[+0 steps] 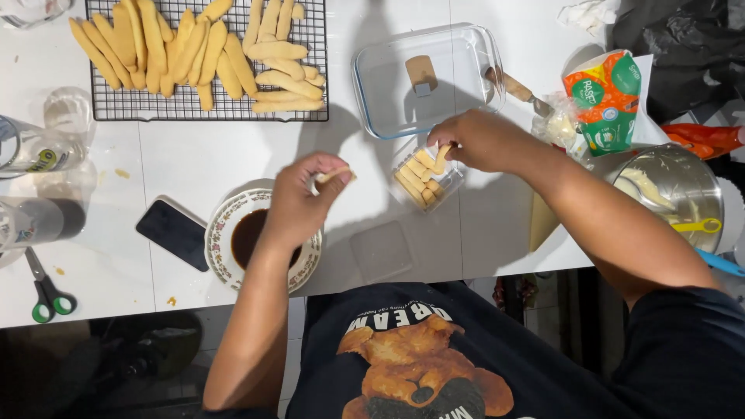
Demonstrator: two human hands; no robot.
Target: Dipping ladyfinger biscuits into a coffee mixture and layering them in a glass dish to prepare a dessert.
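My left hand [299,202] hovers over a floral-rimmed plate [221,233] of dark liquid and pinches a short piece of finger biscuit [334,175]. My right hand [477,140] reaches over a small clear square container [425,182] lined with several biscuit pieces and holds one biscuit piece [441,157] at its top edge. Its clear lid [380,250] lies flat near the table's front edge.
A black wire rack [116,109] with several long finger biscuits sits at the back left. A glass baking dish [473,58], a knife [518,89], a green and orange packet [608,97], a metal bowl of cream [691,174], a phone [172,231], scissors [45,291] and glasses [66,112] surround me.
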